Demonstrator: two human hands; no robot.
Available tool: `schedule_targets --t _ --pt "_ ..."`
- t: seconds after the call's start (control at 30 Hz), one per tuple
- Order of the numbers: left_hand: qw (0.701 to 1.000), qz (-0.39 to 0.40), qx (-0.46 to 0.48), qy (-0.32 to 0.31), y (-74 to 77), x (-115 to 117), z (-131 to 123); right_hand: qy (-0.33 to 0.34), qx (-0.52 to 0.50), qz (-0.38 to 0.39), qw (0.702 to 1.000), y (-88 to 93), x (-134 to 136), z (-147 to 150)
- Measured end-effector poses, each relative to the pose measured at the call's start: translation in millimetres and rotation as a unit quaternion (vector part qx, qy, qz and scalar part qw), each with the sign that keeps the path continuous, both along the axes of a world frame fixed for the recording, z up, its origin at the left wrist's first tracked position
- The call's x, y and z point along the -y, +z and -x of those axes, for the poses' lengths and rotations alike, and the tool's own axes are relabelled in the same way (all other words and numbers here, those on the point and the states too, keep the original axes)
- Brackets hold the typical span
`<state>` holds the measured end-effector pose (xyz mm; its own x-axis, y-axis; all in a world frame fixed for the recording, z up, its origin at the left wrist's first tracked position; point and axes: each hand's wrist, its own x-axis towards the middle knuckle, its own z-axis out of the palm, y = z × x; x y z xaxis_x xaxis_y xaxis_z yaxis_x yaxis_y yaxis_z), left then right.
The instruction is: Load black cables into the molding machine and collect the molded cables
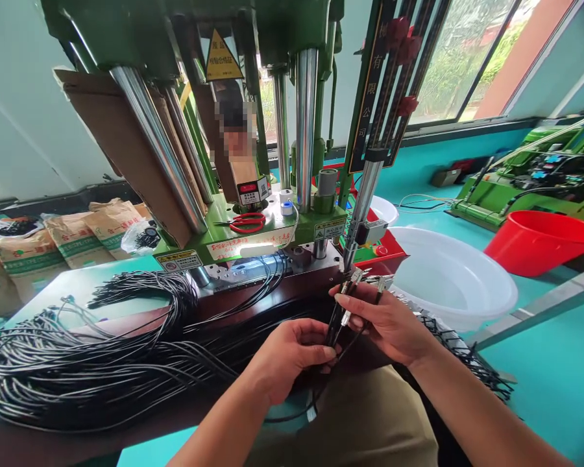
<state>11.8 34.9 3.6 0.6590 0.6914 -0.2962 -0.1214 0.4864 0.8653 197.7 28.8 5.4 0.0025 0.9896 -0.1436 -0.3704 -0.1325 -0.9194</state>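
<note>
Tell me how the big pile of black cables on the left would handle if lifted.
The pile of black cables would probably sag rather than hold its shape, since it lies in long, bent curves. It may feel heavy, with so many heaped together. Because they cross loosely, they might snag on each other.

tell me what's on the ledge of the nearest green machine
A red-handled tool lies on the ledge, with a small white-and-blue item to its right. Metal posts and cardboard cover parts further back; anything behind them is hidden.
</note>
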Motion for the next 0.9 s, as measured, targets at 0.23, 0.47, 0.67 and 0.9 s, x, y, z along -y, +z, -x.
schedule_targets --t 0.23,0.47,0.67,0.9 --pt "0.974 -0.178 -0.137 0.027 9.7 12 -13 0.002 0.008 0.000 1.000 -5.3 -3 5" --pt "0.716 -0.515 -0.471 0.037 10.1 34 -34 -0.003 0.072 -0.025 0.997 -3.3 2 11" --pt "0.749 -0.556 -0.346 0.102 58.0 31 -13 0.049 0.183 -0.051 0.981 2.8 8 4" --pt "0.938 -0.284 -0.186 0.064 70.6 -9 2 0.159 0.231 -0.068 0.957 17.0 6 10"
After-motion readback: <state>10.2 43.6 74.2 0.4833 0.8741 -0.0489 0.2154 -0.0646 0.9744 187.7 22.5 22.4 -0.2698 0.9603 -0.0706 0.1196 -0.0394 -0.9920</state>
